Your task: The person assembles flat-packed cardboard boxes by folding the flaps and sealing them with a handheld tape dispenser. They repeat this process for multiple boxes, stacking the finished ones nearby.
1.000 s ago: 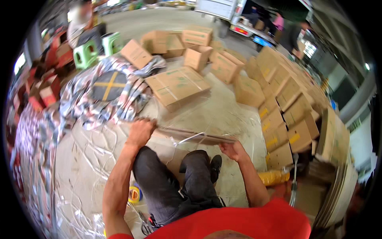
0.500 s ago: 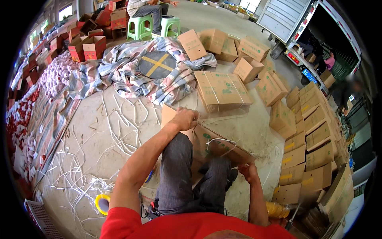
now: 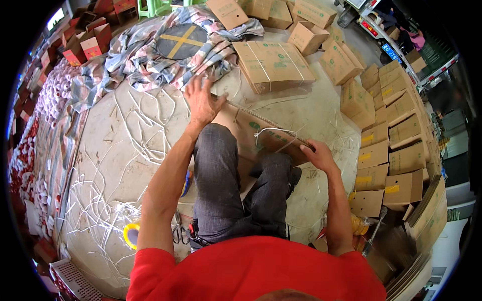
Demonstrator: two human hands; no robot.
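Note:
A flat brown cardboard box (image 3: 261, 131) lies tilted across my knees, with a loop of white strap on its face. My left hand (image 3: 202, 100) presses on its far upper corner with fingers spread. At the box's near right corner my right hand (image 3: 318, 154) grips the edge. I sit in grey trousers and a red shirt on the concrete floor.
A strapped bundle of flat cartons (image 3: 273, 63) lies just ahead. Made-up boxes (image 3: 389, 145) stack along the right. A checked cloth with a dark round lid (image 3: 179, 40) lies ahead left. Cut white straps (image 3: 105, 200) litter the floor, with a yellow tape roll (image 3: 131, 234) and scissors (image 3: 177, 232) at my left hip.
My head turned left and down. The flat box swung round over my knees, my left hand slid to its far corner and opened flat, my right hand kept the near edge.

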